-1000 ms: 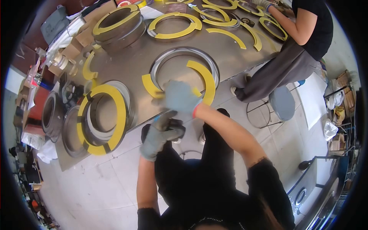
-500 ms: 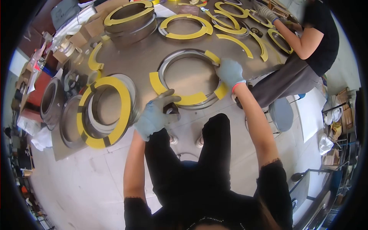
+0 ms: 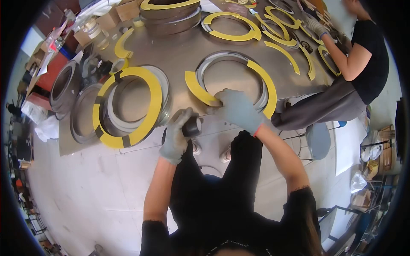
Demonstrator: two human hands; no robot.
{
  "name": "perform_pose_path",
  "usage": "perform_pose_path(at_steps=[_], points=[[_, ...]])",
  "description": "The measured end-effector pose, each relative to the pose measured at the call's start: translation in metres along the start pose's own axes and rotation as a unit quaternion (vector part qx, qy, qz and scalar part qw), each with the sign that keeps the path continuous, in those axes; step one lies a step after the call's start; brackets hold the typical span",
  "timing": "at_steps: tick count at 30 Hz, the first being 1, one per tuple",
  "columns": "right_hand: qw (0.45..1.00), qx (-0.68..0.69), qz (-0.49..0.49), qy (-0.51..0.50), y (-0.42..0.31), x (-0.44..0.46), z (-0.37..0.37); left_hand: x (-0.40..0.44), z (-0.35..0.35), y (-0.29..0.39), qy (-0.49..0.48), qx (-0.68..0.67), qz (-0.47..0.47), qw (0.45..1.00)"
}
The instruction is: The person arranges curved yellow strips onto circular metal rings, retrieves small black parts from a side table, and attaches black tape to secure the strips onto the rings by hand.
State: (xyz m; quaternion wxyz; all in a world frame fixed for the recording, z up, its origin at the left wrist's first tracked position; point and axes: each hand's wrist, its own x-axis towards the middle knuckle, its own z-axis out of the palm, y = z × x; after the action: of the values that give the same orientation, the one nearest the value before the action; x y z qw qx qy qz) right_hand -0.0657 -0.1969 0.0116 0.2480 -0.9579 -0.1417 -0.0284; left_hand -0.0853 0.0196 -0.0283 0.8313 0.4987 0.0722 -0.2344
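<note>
My left hand (image 3: 176, 134), in a grey-blue glove, is closed around a roll of black tape (image 3: 192, 126) at the table's front edge. My right hand (image 3: 239, 109), gloved too, reaches over the near side of a grey metal ring (image 3: 200, 70). Its fingers are closed at the end of a yellow arc-shaped strip (image 3: 197, 88) on the ring's left side; the fingertips are partly hidden. Another yellow arc strip (image 3: 267, 83) lies along the ring's right side.
Left of the ring stands a yellow ring with black tape bands (image 3: 156, 96), tilted against metal rings. Stacked rings (image 3: 171, 23) and more yellow-topped rings (image 3: 232, 36) lie farther back. A co-worker (image 3: 361, 55) sits at the right, near a grey stool (image 3: 318, 141).
My right hand has moved from the ring's upper right to its near side. The yellow strips now sit differently around the ring. My left hand still holds the tape, and the view has shifted.
</note>
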Motion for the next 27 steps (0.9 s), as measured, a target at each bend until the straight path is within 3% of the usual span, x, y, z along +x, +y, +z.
perform_pose_path(at_steps=[5,14,17,20,21,23,24,27], points=[[0.969,0.199,0.107,-0.096,-0.023,-0.023,-0.034,0.013,0.027,0.011,-0.087,-0.048,0.061,0.993],[0.936,0.34,0.079,-0.041,-0.007,-0.051,-0.024,0.0,0.042,0.022,-0.082,0.101,0.124,0.984],[0.899,0.425,0.106,-0.021,-0.01,-0.042,-0.034,-0.008,0.046,0.025,-0.083,0.148,0.168,0.971],[0.919,0.391,0.042,0.011,-0.033,-0.022,-0.066,-0.022,0.056,0.037,-0.092,0.246,0.137,0.955],[0.918,0.39,0.069,-0.02,-0.043,-0.018,-0.073,-0.028,0.06,0.043,-0.093,0.287,0.115,0.946],[0.912,0.383,0.119,-0.085,-0.064,-0.005,-0.084,-0.041,0.075,0.05,-0.098,0.346,0.147,0.922],[0.956,0.29,0.032,-0.039,-0.073,0.001,-0.089,-0.045,0.079,0.052,-0.099,0.374,0.162,0.908],[0.929,0.365,0.029,-0.058,-0.079,0.007,-0.104,-0.042,0.078,0.05,-0.072,0.322,0.222,0.917]])
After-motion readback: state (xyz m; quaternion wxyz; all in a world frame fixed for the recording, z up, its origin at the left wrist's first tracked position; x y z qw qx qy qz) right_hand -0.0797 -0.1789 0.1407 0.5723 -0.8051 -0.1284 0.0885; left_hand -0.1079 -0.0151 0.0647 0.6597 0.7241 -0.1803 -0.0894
